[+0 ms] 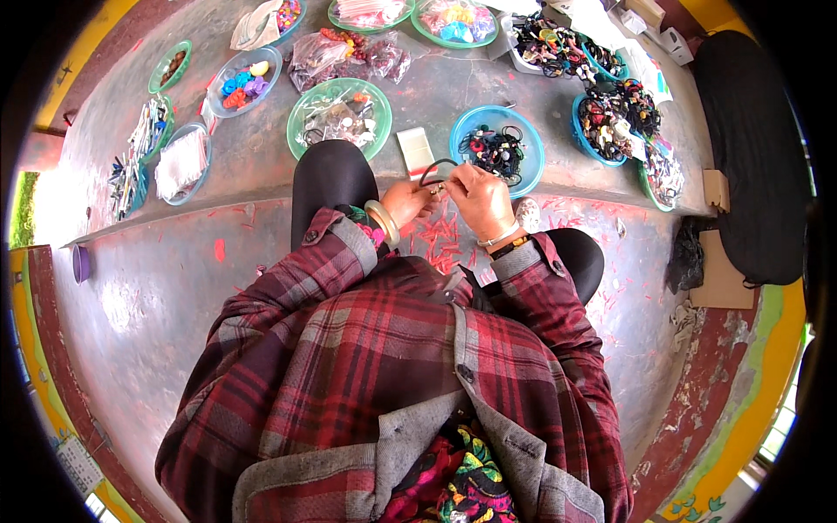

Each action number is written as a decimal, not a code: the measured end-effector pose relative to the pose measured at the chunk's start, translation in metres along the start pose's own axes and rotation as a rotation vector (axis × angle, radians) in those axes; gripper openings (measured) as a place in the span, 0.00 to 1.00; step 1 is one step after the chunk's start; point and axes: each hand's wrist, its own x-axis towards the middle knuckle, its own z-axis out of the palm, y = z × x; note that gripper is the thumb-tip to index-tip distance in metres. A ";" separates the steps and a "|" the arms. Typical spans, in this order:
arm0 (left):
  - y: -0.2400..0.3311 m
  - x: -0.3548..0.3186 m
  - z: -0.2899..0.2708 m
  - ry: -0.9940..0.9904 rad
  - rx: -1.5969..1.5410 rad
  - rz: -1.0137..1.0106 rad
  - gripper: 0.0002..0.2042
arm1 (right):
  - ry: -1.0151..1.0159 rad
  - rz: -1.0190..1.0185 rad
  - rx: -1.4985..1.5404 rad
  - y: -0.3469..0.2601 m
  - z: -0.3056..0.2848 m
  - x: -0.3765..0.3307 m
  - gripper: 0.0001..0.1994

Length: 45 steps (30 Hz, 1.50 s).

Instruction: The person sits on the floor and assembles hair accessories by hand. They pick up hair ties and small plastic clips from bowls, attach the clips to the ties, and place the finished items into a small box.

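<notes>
Between my knees, my left hand and my right hand come close together with fingers pinched. Both grip a thin black hair tie, whose loop stands up between the fingertips. Some small piece at the pinch is too tiny to make out. Just beyond my right hand is a blue bowl with black hair ties and small trinkets in it. Past my left hand lies a flat white box with a red end. A green bowl of small clear packets and trinkets stands beyond my left knee.
Bowls of hair ties crowd the raised ledge at the right. Other bowls hold colourful pieces, white sheets and pale packets. A plastic bag lies at the back. Red scraps litter the floor; a cardboard piece rests at the right.
</notes>
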 end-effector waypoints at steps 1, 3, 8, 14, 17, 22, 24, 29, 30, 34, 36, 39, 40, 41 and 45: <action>0.003 -0.001 0.002 0.002 -0.024 -0.015 0.11 | -0.008 -0.024 -0.029 0.000 -0.001 0.000 0.06; 0.006 -0.003 0.004 0.037 0.035 0.008 0.10 | -0.009 -0.066 -0.048 0.001 0.000 0.000 0.06; 0.008 -0.005 0.006 0.059 0.149 0.094 0.10 | -0.060 -0.107 -0.149 0.004 0.000 -0.001 0.06; 0.010 -0.008 0.008 0.035 0.149 0.129 0.11 | -0.079 -0.132 -0.134 0.001 0.000 -0.001 0.05; 0.009 -0.007 0.007 0.044 0.192 0.130 0.11 | -0.128 -0.112 -0.061 0.005 0.001 -0.002 0.04; 0.005 -0.005 0.006 0.019 0.184 0.150 0.12 | -0.188 -0.182 -0.014 0.017 0.004 -0.001 0.04; 0.006 -0.006 0.007 0.017 0.184 0.136 0.13 | -0.190 -0.195 -0.050 0.020 0.006 -0.001 0.05; 0.012 -0.010 0.010 -0.034 0.144 0.120 0.14 | -0.190 -0.003 -0.011 0.008 0.003 0.000 0.04; 0.007 -0.006 0.005 -0.047 0.146 0.118 0.15 | -0.197 -0.004 -0.016 0.008 0.004 -0.001 0.04; 0.011 -0.010 0.010 -0.035 0.034 0.012 0.15 | -0.222 0.012 -0.028 0.007 0.005 -0.004 0.05; 0.016 -0.013 0.013 -0.050 0.014 0.014 0.15 | -0.226 0.011 -0.040 0.009 0.007 -0.004 0.06; 0.018 -0.017 0.014 -0.060 -0.026 0.017 0.15 | -0.252 -0.010 -0.050 0.012 0.010 -0.006 0.07; 0.019 -0.018 0.014 -0.062 -0.041 0.019 0.14 | -0.264 -0.020 -0.052 0.013 0.010 -0.006 0.08; 0.019 -0.018 0.014 -0.059 -0.043 0.022 0.14 | -0.273 -0.002 -0.009 0.012 0.010 -0.006 0.08; 0.016 -0.015 0.012 -0.028 -0.034 0.020 0.12 | -0.322 0.107 0.203 0.011 0.010 -0.004 0.10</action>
